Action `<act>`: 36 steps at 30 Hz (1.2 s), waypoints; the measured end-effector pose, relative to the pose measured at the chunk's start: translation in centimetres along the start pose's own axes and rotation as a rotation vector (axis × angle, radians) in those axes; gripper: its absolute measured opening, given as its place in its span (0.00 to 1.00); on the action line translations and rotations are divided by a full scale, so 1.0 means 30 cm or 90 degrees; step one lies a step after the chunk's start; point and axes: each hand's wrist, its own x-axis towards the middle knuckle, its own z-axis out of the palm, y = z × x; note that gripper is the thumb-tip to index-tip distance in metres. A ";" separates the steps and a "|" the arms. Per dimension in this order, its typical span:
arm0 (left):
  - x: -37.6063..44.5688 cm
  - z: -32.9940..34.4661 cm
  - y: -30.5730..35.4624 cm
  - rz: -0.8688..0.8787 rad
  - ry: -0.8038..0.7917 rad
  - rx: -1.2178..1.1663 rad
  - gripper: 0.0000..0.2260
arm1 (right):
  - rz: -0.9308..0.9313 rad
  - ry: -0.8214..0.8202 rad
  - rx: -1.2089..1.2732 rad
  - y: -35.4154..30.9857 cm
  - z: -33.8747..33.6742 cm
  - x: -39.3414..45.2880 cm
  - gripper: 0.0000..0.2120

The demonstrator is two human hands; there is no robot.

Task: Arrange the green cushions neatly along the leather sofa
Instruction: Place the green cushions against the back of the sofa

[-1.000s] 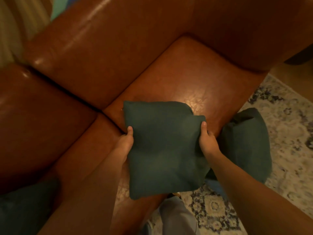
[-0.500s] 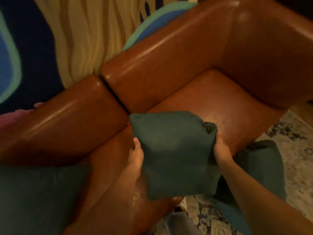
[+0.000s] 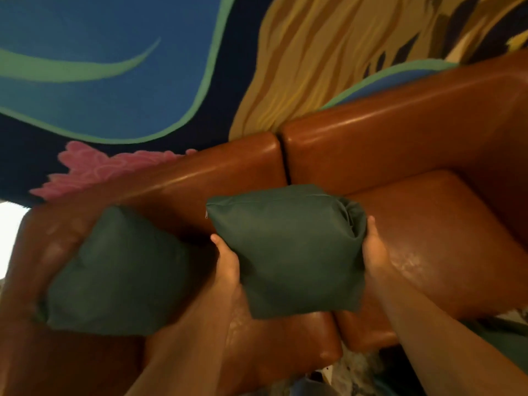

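Here, leather sofa (image 3: 428,132) (glossy), painted wall (image 3: 114,67)

A painted mural (image 3: 120,70) is filling the wall from nine to one o'clock, showing blue shapes edged in green, yellow streaks and a pink flower. White daylight (image 3: 11,217) is glaring in at nine o'clock. A patterned rug (image 3: 354,370) is showing at five o'clock, dimly lit.

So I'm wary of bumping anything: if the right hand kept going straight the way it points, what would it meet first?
Probably the sofa's leather backrest. The right hand, gripping the held green cushion, points up and away over the seat cushion; nothing else shows between, though depth is unclear.
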 end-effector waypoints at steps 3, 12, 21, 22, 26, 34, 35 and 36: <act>0.111 -0.119 -0.008 -0.002 0.029 -0.006 0.63 | -0.023 -0.039 0.024 0.097 0.049 0.225 0.50; 0.154 -0.270 0.137 0.127 0.153 -0.044 0.56 | -0.033 -0.075 -0.036 0.004 0.440 0.059 0.19; 0.367 -0.376 0.088 0.101 0.156 -0.125 0.51 | -0.029 -0.159 -0.039 0.066 0.591 0.243 0.23; 0.368 -0.374 0.089 0.096 0.141 -0.125 0.46 | -0.026 -0.156 -0.048 0.074 0.601 0.258 0.23; 0.415 -0.372 0.076 0.090 0.091 -0.078 0.37 | -0.005 -0.154 -0.041 0.114 0.603 0.319 0.23; 0.411 -0.363 0.078 0.094 0.145 -0.020 0.36 | -0.022 -0.136 -0.051 0.089 0.561 0.323 0.20; 0.398 -0.362 0.076 0.083 0.154 -0.012 0.36 | -0.021 -0.140 -0.061 0.081 0.554 0.307 0.17; 0.389 -0.364 0.070 0.076 0.158 0.001 0.37 | -0.015 -0.141 -0.075 0.073 0.546 0.293 0.16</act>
